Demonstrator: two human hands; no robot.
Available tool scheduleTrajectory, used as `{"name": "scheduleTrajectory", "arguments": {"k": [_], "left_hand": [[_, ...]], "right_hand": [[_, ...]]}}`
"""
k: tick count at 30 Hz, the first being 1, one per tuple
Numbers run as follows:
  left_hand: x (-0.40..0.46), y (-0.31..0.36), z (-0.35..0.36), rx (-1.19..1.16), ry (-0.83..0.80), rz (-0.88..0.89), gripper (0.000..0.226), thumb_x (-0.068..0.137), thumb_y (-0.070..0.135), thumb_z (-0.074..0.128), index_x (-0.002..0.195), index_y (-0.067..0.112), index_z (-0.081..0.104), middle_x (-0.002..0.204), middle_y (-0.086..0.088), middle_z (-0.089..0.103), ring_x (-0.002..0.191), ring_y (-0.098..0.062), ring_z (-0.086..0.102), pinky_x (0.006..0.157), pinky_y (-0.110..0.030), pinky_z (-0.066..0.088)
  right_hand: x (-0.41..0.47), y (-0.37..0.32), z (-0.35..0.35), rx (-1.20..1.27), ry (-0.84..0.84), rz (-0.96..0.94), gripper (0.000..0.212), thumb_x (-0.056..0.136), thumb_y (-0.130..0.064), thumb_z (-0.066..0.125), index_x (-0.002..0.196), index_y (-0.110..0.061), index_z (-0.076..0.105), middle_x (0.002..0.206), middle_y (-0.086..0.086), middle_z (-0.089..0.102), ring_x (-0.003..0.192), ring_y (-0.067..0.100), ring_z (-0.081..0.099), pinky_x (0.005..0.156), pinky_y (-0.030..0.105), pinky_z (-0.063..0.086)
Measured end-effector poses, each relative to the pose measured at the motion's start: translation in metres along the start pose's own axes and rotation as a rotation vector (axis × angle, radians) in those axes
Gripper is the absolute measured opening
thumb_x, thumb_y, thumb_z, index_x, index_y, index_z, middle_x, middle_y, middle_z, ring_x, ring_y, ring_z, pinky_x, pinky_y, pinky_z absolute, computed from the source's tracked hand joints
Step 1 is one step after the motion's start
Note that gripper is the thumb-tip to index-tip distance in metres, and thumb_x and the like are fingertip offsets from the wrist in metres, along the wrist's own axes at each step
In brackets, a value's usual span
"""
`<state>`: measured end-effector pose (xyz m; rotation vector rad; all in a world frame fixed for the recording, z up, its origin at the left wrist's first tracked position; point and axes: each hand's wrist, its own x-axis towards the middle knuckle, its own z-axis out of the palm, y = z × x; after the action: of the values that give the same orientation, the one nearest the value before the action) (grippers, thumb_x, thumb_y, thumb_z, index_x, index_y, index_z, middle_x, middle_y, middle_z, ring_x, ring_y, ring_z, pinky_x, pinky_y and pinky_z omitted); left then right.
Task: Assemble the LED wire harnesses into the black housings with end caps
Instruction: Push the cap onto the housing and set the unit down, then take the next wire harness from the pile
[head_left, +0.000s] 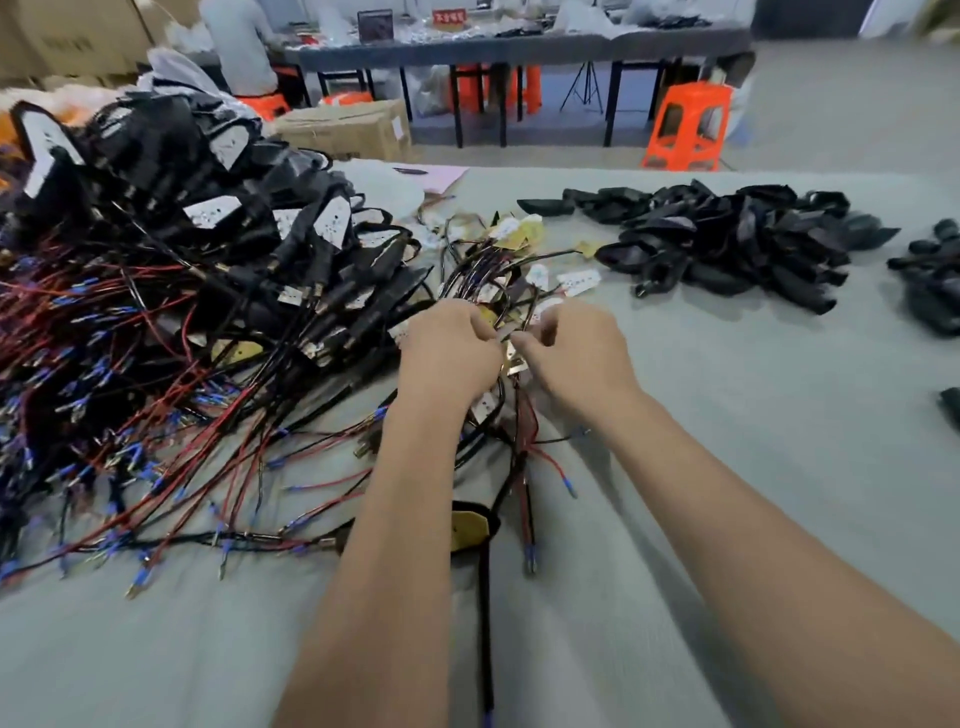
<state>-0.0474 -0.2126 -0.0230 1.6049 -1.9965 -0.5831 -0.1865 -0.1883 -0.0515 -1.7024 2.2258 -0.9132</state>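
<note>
**A:** Two hands are busy in the head view. The left hand (451, 349) and the right hand (570, 353) are both at the loose bunch of LED wire harnesses (501, 270) in the middle of the grey worktop (727, 467).

**B:** Are they holding something?

**A:** Yes. The fingers of both hands are curled in. Between them they pinch one small gold LED board (514, 359) with its wires hanging toward the near edge. I think they are pulling one harness out of the tangle.

**B:** How do you do that well?

**A:** I would hold the little board, not the thin wires. Then lift slowly, so the other wires do not come along in a knot. The red and black leads with blue tips (530, 551) should slide out straight.

**B:** Where do the black housings go?

**A:** The empty black housings (727, 244) lie in a heap by the far right edge, well apart from the hands. A big pile of finished pieces (171, 218) with wires sits at the far left corner.

**B:** Any boxes or bins?

**A:** Nothing on the worktop is in a bin. All of it lies loose. A cardboard box (345, 130) stands on the floor past the far edge. It looks shut, so I cannot tell what is inside.
</note>
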Motion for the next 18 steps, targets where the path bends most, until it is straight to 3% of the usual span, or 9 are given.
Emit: {"name": "scheduleTrajectory", "arguments": {"k": [4,7,10,12,15,18], "left_hand": [[-0.002,0.000,-0.008,-0.059,0.001,-0.051,0.030,0.086,0.006,0.062,0.065,0.027,0.068,0.075,0.006,0.065,0.088,-0.022,0.066,0.084,-0.033,0.055],[-0.004,-0.003,-0.015,-0.005,-0.047,-0.061,0.028,0.089,0.011,0.066,0.067,0.028,0.068,0.078,0.005,0.066,0.092,-0.023,0.067,0.081,-0.033,0.054],[-0.009,-0.006,-0.017,0.048,-0.259,-0.053,0.022,0.085,0.017,0.079,0.074,0.032,0.068,0.089,0.003,0.069,0.098,-0.023,0.068,0.092,-0.038,0.057],[-0.013,-0.005,-0.017,0.075,-0.366,-0.072,0.024,0.078,0.021,0.087,0.084,0.032,0.066,0.102,-0.001,0.070,0.104,-0.024,0.065,0.098,-0.043,0.054],[-0.015,-0.003,-0.019,0.121,-0.388,-0.101,0.042,0.070,0.025,0.094,0.100,0.027,0.065,0.112,-0.003,0.066,0.106,-0.025,0.062,0.099,-0.044,0.053],[-0.015,0.002,-0.018,0.127,-0.367,-0.099,0.034,0.072,0.020,0.092,0.094,0.025,0.067,0.110,-0.003,0.068,0.104,-0.025,0.063,0.096,-0.041,0.054]], "right_hand": [[-0.027,0.000,-0.008,0.161,-0.249,-0.247,0.032,0.089,-0.039,0.079,0.071,-0.017,0.064,0.067,-0.002,0.059,0.061,0.010,0.049,0.057,0.030,0.037],[-0.026,0.003,-0.004,0.080,-0.124,-0.124,0.037,0.089,-0.047,0.078,0.070,-0.020,0.061,0.070,-0.002,0.062,0.069,0.019,0.056,0.060,0.030,0.039],[-0.019,-0.002,-0.001,-0.152,-0.148,0.020,0.051,0.090,-0.059,0.070,0.071,-0.015,0.054,0.068,0.003,0.054,0.075,0.029,0.056,0.061,0.031,0.039],[-0.014,-0.009,0.000,-0.153,-0.247,0.041,0.047,0.092,-0.052,0.071,0.074,-0.012,0.055,0.069,0.006,0.053,0.077,0.031,0.057,0.060,0.031,0.038],[-0.009,-0.011,-0.008,-0.076,-0.324,0.061,0.033,0.088,-0.036,0.078,0.097,-0.005,0.070,0.088,0.011,0.067,0.088,0.031,0.064,0.068,0.033,0.048],[-0.012,-0.008,-0.017,-0.076,-0.332,0.055,0.039,0.090,-0.039,0.078,0.081,-0.002,0.068,0.070,0.008,0.059,0.073,0.029,0.060,0.059,0.032,0.044]]}}
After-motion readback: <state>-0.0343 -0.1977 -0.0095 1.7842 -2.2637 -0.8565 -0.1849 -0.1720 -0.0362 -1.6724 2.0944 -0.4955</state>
